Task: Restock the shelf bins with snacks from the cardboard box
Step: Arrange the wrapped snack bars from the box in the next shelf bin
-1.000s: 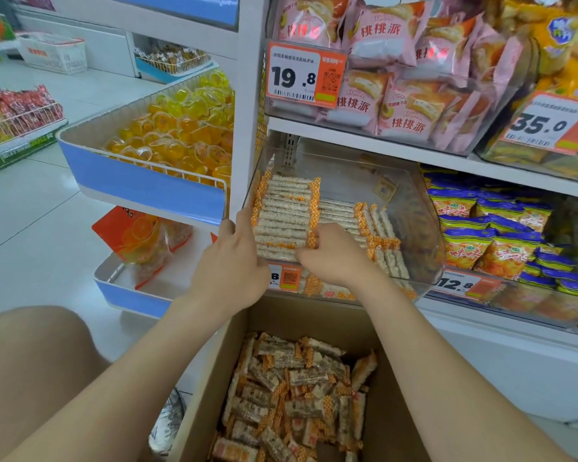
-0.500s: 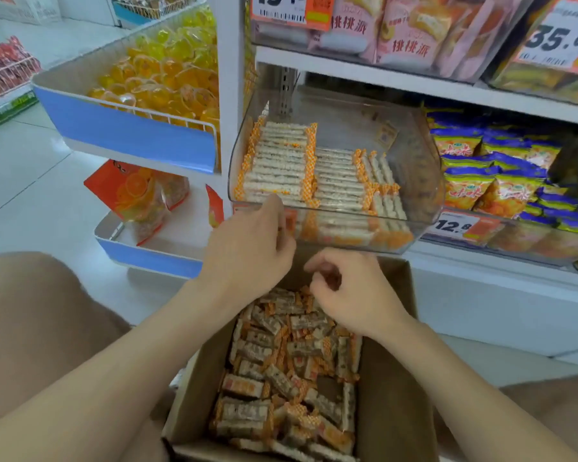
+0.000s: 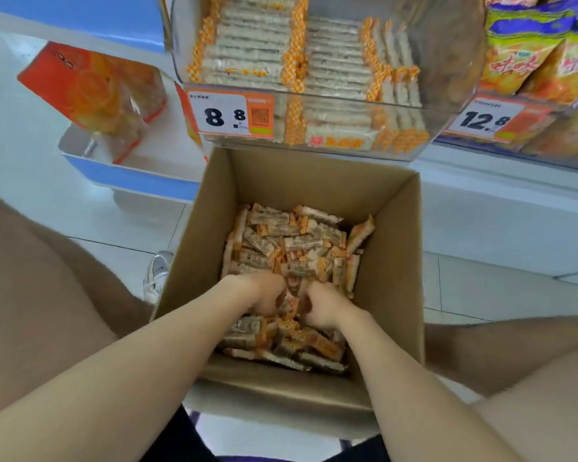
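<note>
An open cardboard box (image 3: 391,248) stands on the floor between my knees, its bottom covered with a loose heap of snack bars (image 3: 291,248) in clear wrappers with orange checked ends. Both hands are down inside it, close together. My left hand (image 3: 264,295) is curled into the pile with its fingers closed around bars. My right hand (image 3: 321,306) is likewise curled, fingers dug into the bars beside it. Just above the box, the clear shelf bin (image 3: 447,61) holds the same bars in neat rows (image 3: 247,45), with a price tag reading 8.8 (image 3: 229,115) on its front.
To the right, a neighbouring bin with a 12.8 tag (image 3: 488,120) holds yellow and purple snack bags (image 3: 528,45). At the left, a blue-and-white shelf tray (image 3: 127,181) carries an orange packet (image 3: 94,91). My bare knees flank the box; a white shoe (image 3: 156,275) shows at its left.
Both hands have left the shelf bin and dropped into the cardboard box, where they now close on bars. My view has tilted down toward the box.
</note>
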The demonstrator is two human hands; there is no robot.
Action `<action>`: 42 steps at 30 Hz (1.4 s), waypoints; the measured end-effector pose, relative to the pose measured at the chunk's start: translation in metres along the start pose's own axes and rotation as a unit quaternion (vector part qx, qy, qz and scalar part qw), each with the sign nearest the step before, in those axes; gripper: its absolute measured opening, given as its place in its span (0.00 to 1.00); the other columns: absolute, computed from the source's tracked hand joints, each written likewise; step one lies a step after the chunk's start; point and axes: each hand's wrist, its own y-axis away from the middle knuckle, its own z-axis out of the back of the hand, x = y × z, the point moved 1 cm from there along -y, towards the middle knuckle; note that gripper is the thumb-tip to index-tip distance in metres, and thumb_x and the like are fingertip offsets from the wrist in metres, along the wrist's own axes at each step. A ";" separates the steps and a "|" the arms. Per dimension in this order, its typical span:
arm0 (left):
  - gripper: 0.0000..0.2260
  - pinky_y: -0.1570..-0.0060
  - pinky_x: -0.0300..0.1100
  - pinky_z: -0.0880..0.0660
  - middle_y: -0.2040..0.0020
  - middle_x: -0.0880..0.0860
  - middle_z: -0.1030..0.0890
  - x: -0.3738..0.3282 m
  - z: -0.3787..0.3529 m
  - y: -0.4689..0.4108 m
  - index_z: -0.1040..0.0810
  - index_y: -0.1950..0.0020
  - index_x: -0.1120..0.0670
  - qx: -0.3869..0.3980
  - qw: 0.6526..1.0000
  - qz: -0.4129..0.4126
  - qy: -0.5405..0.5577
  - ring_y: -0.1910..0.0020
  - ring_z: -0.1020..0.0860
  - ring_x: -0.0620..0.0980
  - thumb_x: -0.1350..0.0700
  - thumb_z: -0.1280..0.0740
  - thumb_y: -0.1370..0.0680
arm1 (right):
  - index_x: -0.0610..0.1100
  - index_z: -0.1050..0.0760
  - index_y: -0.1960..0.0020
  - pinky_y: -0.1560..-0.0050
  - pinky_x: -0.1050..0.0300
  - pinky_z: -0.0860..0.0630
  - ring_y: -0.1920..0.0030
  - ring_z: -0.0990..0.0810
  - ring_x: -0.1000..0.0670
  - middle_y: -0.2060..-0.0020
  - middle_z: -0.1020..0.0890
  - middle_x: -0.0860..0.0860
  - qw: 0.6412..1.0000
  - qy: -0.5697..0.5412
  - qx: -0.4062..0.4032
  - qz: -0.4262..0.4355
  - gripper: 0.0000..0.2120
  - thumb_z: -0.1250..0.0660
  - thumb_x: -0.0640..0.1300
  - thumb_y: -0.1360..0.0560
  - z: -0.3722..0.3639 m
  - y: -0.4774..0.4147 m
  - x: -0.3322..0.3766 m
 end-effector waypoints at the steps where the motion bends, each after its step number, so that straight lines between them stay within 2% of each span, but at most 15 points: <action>1: 0.10 0.50 0.47 0.22 0.41 0.57 0.18 0.001 -0.008 -0.010 0.19 0.38 0.56 -0.002 1.000 -0.002 0.019 0.46 0.19 0.57 0.57 0.35 0.17 | 0.41 0.24 0.47 0.59 0.52 0.22 0.54 0.19 0.44 0.55 0.20 0.47 1.000 0.021 0.018 -0.004 0.09 0.27 0.42 0.25 -0.008 -0.005 -0.002; 3: 0.08 0.49 0.47 0.21 0.43 0.56 0.18 0.002 -0.021 -0.027 0.20 0.41 0.55 -0.015 0.999 -0.010 0.041 0.48 0.19 0.55 0.59 0.35 0.18 | 0.44 0.27 0.42 0.61 0.55 0.26 0.53 0.21 0.45 0.53 0.22 0.47 0.998 0.038 0.039 -0.013 0.17 0.25 0.42 0.26 -0.020 -0.012 -0.007; 7: 0.12 0.43 0.51 0.18 0.42 0.54 0.20 0.002 -0.045 -0.053 0.23 0.37 0.52 0.009 0.998 0.000 0.057 0.46 0.20 0.55 0.61 0.33 0.19 | 0.46 0.30 0.49 0.56 0.53 0.30 0.51 0.26 0.44 0.51 0.28 0.48 0.998 0.040 0.034 -0.025 0.13 0.27 0.39 0.25 -0.024 -0.022 -0.018; 10: 0.17 0.42 0.52 0.19 0.39 0.56 0.20 0.000 -0.054 -0.062 0.25 0.32 0.55 0.032 0.999 -0.004 0.014 0.43 0.20 0.56 0.59 0.29 0.20 | 0.45 0.24 0.45 0.51 0.51 0.24 0.47 0.22 0.43 0.45 0.23 0.45 0.998 -0.006 0.021 -0.050 0.09 0.28 0.40 0.23 -0.021 -0.023 -0.028; 14: 0.14 0.44 0.51 0.19 0.42 0.55 0.21 0.000 -0.054 -0.066 0.22 0.37 0.55 0.039 0.999 -0.011 -0.004 0.45 0.21 0.56 0.58 0.26 0.21 | 0.41 0.21 0.48 0.55 0.51 0.23 0.52 0.20 0.43 0.52 0.19 0.44 0.984 -0.130 -0.071 -0.098 0.04 0.34 0.41 0.19 -0.008 -0.024 -0.036; 16: 0.08 0.46 0.50 0.19 0.44 0.54 0.20 0.002 -0.056 -0.066 0.20 0.43 0.54 0.031 0.999 -0.004 0.011 0.47 0.20 0.55 0.60 0.26 0.21 | 0.41 0.21 0.45 0.52 0.50 0.20 0.50 0.18 0.44 0.47 0.18 0.44 0.965 -0.192 -0.131 -0.120 0.07 0.35 0.42 0.18 -0.001 -0.027 -0.041; 19: 0.05 0.48 0.50 0.19 0.47 0.53 0.19 0.007 -0.051 -0.060 0.21 0.52 0.52 -0.003 0.996 0.009 0.087 0.49 0.20 0.53 0.60 0.27 0.22 | 0.45 0.21 0.39 0.43 0.48 0.18 0.46 0.16 0.45 0.39 0.19 0.46 0.943 -0.262 -0.170 -0.113 0.08 0.33 0.44 0.17 0.005 -0.024 -0.037; 22: 0.02 0.54 0.42 0.23 0.48 0.52 0.19 0.016 -0.031 -0.047 0.18 0.50 0.54 -0.048 0.980 0.022 0.190 0.49 0.21 0.50 0.58 0.28 0.22 | 0.46 0.19 0.46 0.37 0.46 0.20 0.40 0.17 0.44 0.40 0.17 0.46 0.928 -0.289 -0.215 -0.094 0.06 0.28 0.47 0.19 0.012 -0.016 -0.031; 25: 0.04 0.57 0.43 0.22 0.46 0.52 0.20 0.021 -0.002 -0.021 0.21 0.46 0.53 -0.063 0.963 0.037 0.259 0.51 0.20 0.49 0.56 0.30 0.19 | 0.45 0.18 0.45 0.34 0.49 0.23 0.35 0.20 0.44 0.38 0.17 0.46 0.918 -0.287 -0.261 -0.082 0.07 0.28 0.48 0.19 0.027 -0.004 -0.025; 29: 0.04 0.57 0.49 0.16 0.42 0.61 0.19 0.015 0.039 0.031 0.28 0.41 0.56 -0.047 0.928 -0.003 0.371 0.51 0.12 0.53 0.60 0.35 0.15 | 0.48 0.15 0.46 0.35 0.48 0.21 0.43 0.16 0.49 0.46 0.15 0.52 0.893 -0.312 -0.323 -0.023 0.07 0.29 0.49 0.18 0.059 0.025 -0.008; 32: 0.03 0.52 0.49 0.15 0.47 0.60 0.16 0.011 0.068 0.070 0.26 0.44 0.57 -0.157 0.908 -0.073 0.381 0.51 0.13 0.53 0.61 0.33 0.16 | 0.51 0.17 0.49 0.39 0.50 0.20 0.48 0.18 0.55 0.51 0.15 0.56 0.879 -0.281 -0.382 0.046 0.06 0.31 0.51 0.18 0.083 0.052 0.010; 34: 0.04 0.52 0.43 0.16 0.49 0.54 0.14 0.010 0.083 0.093 0.21 0.50 0.54 -0.250 0.903 -0.099 0.335 0.51 0.14 0.47 0.60 0.27 0.20 | 0.55 0.21 0.51 0.45 0.47 0.17 0.52 0.16 0.56 0.55 0.16 0.56 0.859 -0.290 -0.410 0.102 0.04 0.31 0.51 0.18 0.094 0.071 0.022; 36: 0.04 0.46 0.45 0.17 0.46 0.49 0.13 0.009 0.094 0.112 0.18 0.54 0.51 -0.303 0.887 -0.107 0.331 0.46 0.16 0.43 0.60 0.26 0.23 | 0.54 0.23 0.53 0.49 0.46 0.15 0.54 0.13 0.54 0.56 0.15 0.54 0.834 -0.328 -0.416 0.153 0.05 0.30 0.48 0.18 0.101 0.088 0.032; 40: 0.06 0.48 0.51 0.15 0.48 0.52 0.13 -0.001 0.106 0.145 0.18 0.54 0.55 -0.366 0.838 -0.131 0.384 0.47 0.14 0.50 0.54 0.25 0.22 | 0.49 0.16 0.55 0.42 0.61 0.18 0.45 0.16 0.61 0.47 0.14 0.57 0.808 -0.339 -0.430 0.217 0.03 0.23 0.43 0.23 0.109 0.124 0.050; 42: 0.06 0.50 0.55 0.15 0.48 0.50 0.14 -0.001 0.109 0.155 0.21 0.49 0.53 -0.393 0.832 -0.123 0.372 0.51 0.14 0.53 0.56 0.25 0.22 | 0.49 0.14 0.55 0.41 0.62 0.19 0.41 0.17 0.62 0.41 0.14 0.56 0.795 -0.359 -0.421 0.249 0.03 0.22 0.42 0.24 0.109 0.137 0.056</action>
